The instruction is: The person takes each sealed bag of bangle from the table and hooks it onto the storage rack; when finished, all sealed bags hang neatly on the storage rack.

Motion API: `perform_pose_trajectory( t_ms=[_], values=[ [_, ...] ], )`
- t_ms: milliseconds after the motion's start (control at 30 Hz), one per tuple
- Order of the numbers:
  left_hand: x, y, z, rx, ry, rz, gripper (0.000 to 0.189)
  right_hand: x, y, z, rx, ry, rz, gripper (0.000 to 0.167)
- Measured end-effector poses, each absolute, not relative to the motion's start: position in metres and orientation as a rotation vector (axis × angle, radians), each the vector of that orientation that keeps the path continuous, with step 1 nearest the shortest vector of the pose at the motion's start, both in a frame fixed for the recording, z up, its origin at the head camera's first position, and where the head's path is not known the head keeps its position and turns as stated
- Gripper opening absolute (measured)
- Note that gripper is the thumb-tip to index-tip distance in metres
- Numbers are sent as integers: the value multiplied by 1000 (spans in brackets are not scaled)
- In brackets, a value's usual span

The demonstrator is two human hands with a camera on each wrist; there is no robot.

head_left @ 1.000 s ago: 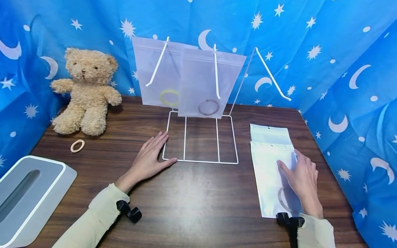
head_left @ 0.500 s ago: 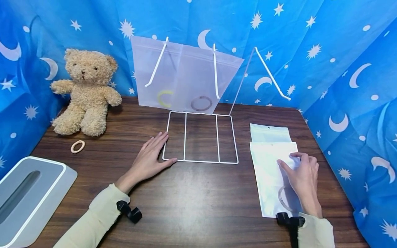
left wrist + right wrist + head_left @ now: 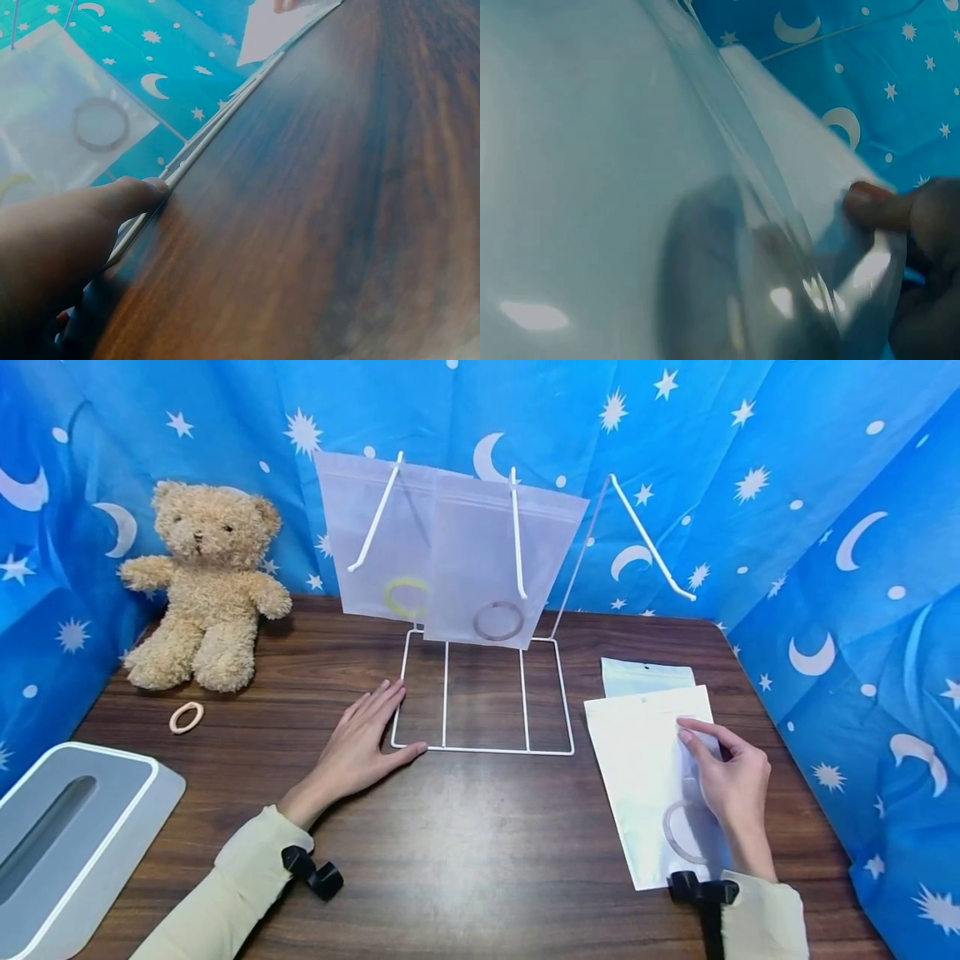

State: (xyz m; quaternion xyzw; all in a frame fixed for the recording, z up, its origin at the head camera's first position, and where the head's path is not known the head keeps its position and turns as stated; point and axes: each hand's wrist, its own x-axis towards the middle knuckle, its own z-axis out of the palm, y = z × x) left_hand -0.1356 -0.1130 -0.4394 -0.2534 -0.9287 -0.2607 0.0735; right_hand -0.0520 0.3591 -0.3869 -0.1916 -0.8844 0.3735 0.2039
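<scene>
My right hand (image 3: 738, 777) pinches the right edge of a white zip bag (image 3: 637, 777) with a grey ring in it. In the right wrist view, thumb and finger hold the lifted edge of this bag (image 3: 795, 127). A second zip bag (image 3: 622, 677) lies partly under it. My left hand (image 3: 360, 743) lies with fingers extended at the left side of a white wire display rack (image 3: 487, 750), its thumb touching the front wire. Two zip bags hang on the rack's hooks: one with a yellow ring (image 3: 375, 535), the other with a dark ring (image 3: 480, 560).
The rack's right hook (image 3: 652, 539) holds nothing. At the back left sits a teddy bear (image 3: 202, 585), with a wooden ring (image 3: 186, 717) in front of it. A grey tissue box (image 3: 97, 827) stands at the left. A blue curtain (image 3: 750, 460) surrounds the table (image 3: 480, 860).
My right hand has taken hold of the top bag's right edge and raised it, and the bag has turned and shifted left. The hanging bag swung back and forward again. My left hand stayed put.
</scene>
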Motion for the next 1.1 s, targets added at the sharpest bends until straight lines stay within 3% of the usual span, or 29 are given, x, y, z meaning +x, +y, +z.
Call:
perform_pose_trajectory(
  t_ms=[567, 1100],
  values=[
    [-135, -114, -441, -771, -2780, -772, 95, -53, 319, -295, 325, -1722, 1917, 33],
    [-135, -113, -440, -762, -2793, -769, 95, -66, 290, -269, 411, -1369, 1839, 37]
  ],
)
